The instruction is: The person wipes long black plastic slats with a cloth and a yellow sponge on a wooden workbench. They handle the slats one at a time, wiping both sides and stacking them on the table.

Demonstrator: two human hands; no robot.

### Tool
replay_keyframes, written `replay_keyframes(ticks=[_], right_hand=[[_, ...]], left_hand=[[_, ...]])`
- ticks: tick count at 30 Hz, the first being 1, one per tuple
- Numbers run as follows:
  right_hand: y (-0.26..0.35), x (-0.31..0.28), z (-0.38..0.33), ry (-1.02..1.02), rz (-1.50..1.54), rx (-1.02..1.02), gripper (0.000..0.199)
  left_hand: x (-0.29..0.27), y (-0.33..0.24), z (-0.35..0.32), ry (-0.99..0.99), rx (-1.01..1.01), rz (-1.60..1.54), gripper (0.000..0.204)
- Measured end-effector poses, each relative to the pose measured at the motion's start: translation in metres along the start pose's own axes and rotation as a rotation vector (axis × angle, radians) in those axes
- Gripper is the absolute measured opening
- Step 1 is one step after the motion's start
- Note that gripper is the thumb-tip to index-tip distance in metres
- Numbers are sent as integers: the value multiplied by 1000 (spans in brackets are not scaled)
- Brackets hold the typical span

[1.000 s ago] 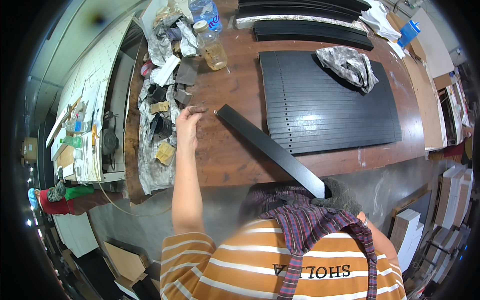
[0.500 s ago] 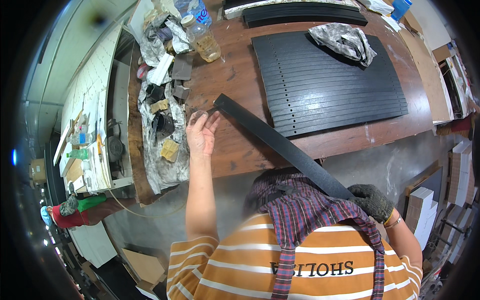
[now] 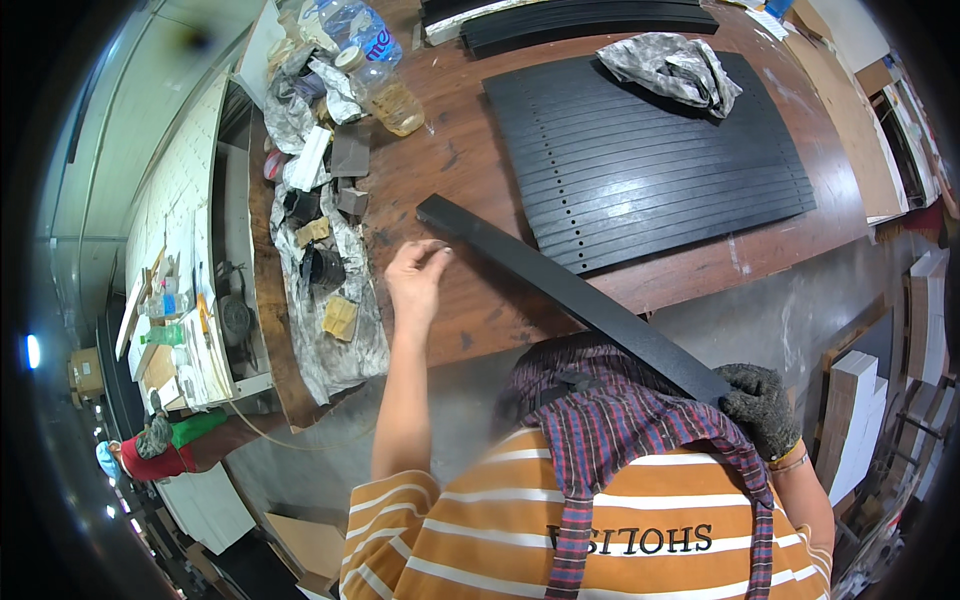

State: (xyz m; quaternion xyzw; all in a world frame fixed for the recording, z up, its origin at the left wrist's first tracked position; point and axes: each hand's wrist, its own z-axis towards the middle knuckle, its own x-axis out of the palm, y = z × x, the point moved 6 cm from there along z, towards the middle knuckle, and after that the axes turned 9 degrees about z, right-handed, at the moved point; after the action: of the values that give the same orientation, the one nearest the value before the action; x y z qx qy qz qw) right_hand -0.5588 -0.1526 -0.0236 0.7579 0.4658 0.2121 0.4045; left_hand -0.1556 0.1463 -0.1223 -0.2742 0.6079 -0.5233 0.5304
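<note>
A long, narrow black board (image 3: pixel 570 295) slants across the front of me. My right hand (image 3: pixel 762 408), in a dark grey knitted glove, is closed round its near right end. The far left end is raised above the brown table (image 3: pixel 470 325). My bare left hand (image 3: pixel 417 275) is just below that far end, with thumb and fingertips pinched together. Whether anything small is between those fingers is hidden. On the table beyond lies a row of black slats (image 3: pixel 650 160) set side by side, with small holes near their ends. A crumpled, stained cloth (image 3: pixel 672 72) rests on them.
Stained cloths (image 3: pixel 350 345) along the table's left edge carry sponge pieces (image 3: pixel 340 317), dark blocks (image 3: pixel 350 150) and a black cup (image 3: pixel 322 267). Two plastic bottles (image 3: pixel 393 103) stand behind. More black boards (image 3: pixel 590 28) lie at the back. Another person (image 3: pixel 160 450) is at far left.
My left hand has drawn back slightly from the board's far end, its fingers now pinched. The board has turned to show more of its narrow edge, and the view has shifted a little.
</note>
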Motion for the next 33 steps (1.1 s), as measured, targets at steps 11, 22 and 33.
replay_keyframes(ticks=[11, 22, 33], right_hand=[[21, 5, -7, -34, -114, 4, 38], [11, 9, -11, -40, -145, 3, 39], [27, 28, 1, -7, -216, -136, 42]], left_hand=[[-16, -13, 56, -148, -158, 351, 11], [-27, 63, 100, -194, -53, 671, 16], [33, -58, -14, -82, 320, 428, 13]])
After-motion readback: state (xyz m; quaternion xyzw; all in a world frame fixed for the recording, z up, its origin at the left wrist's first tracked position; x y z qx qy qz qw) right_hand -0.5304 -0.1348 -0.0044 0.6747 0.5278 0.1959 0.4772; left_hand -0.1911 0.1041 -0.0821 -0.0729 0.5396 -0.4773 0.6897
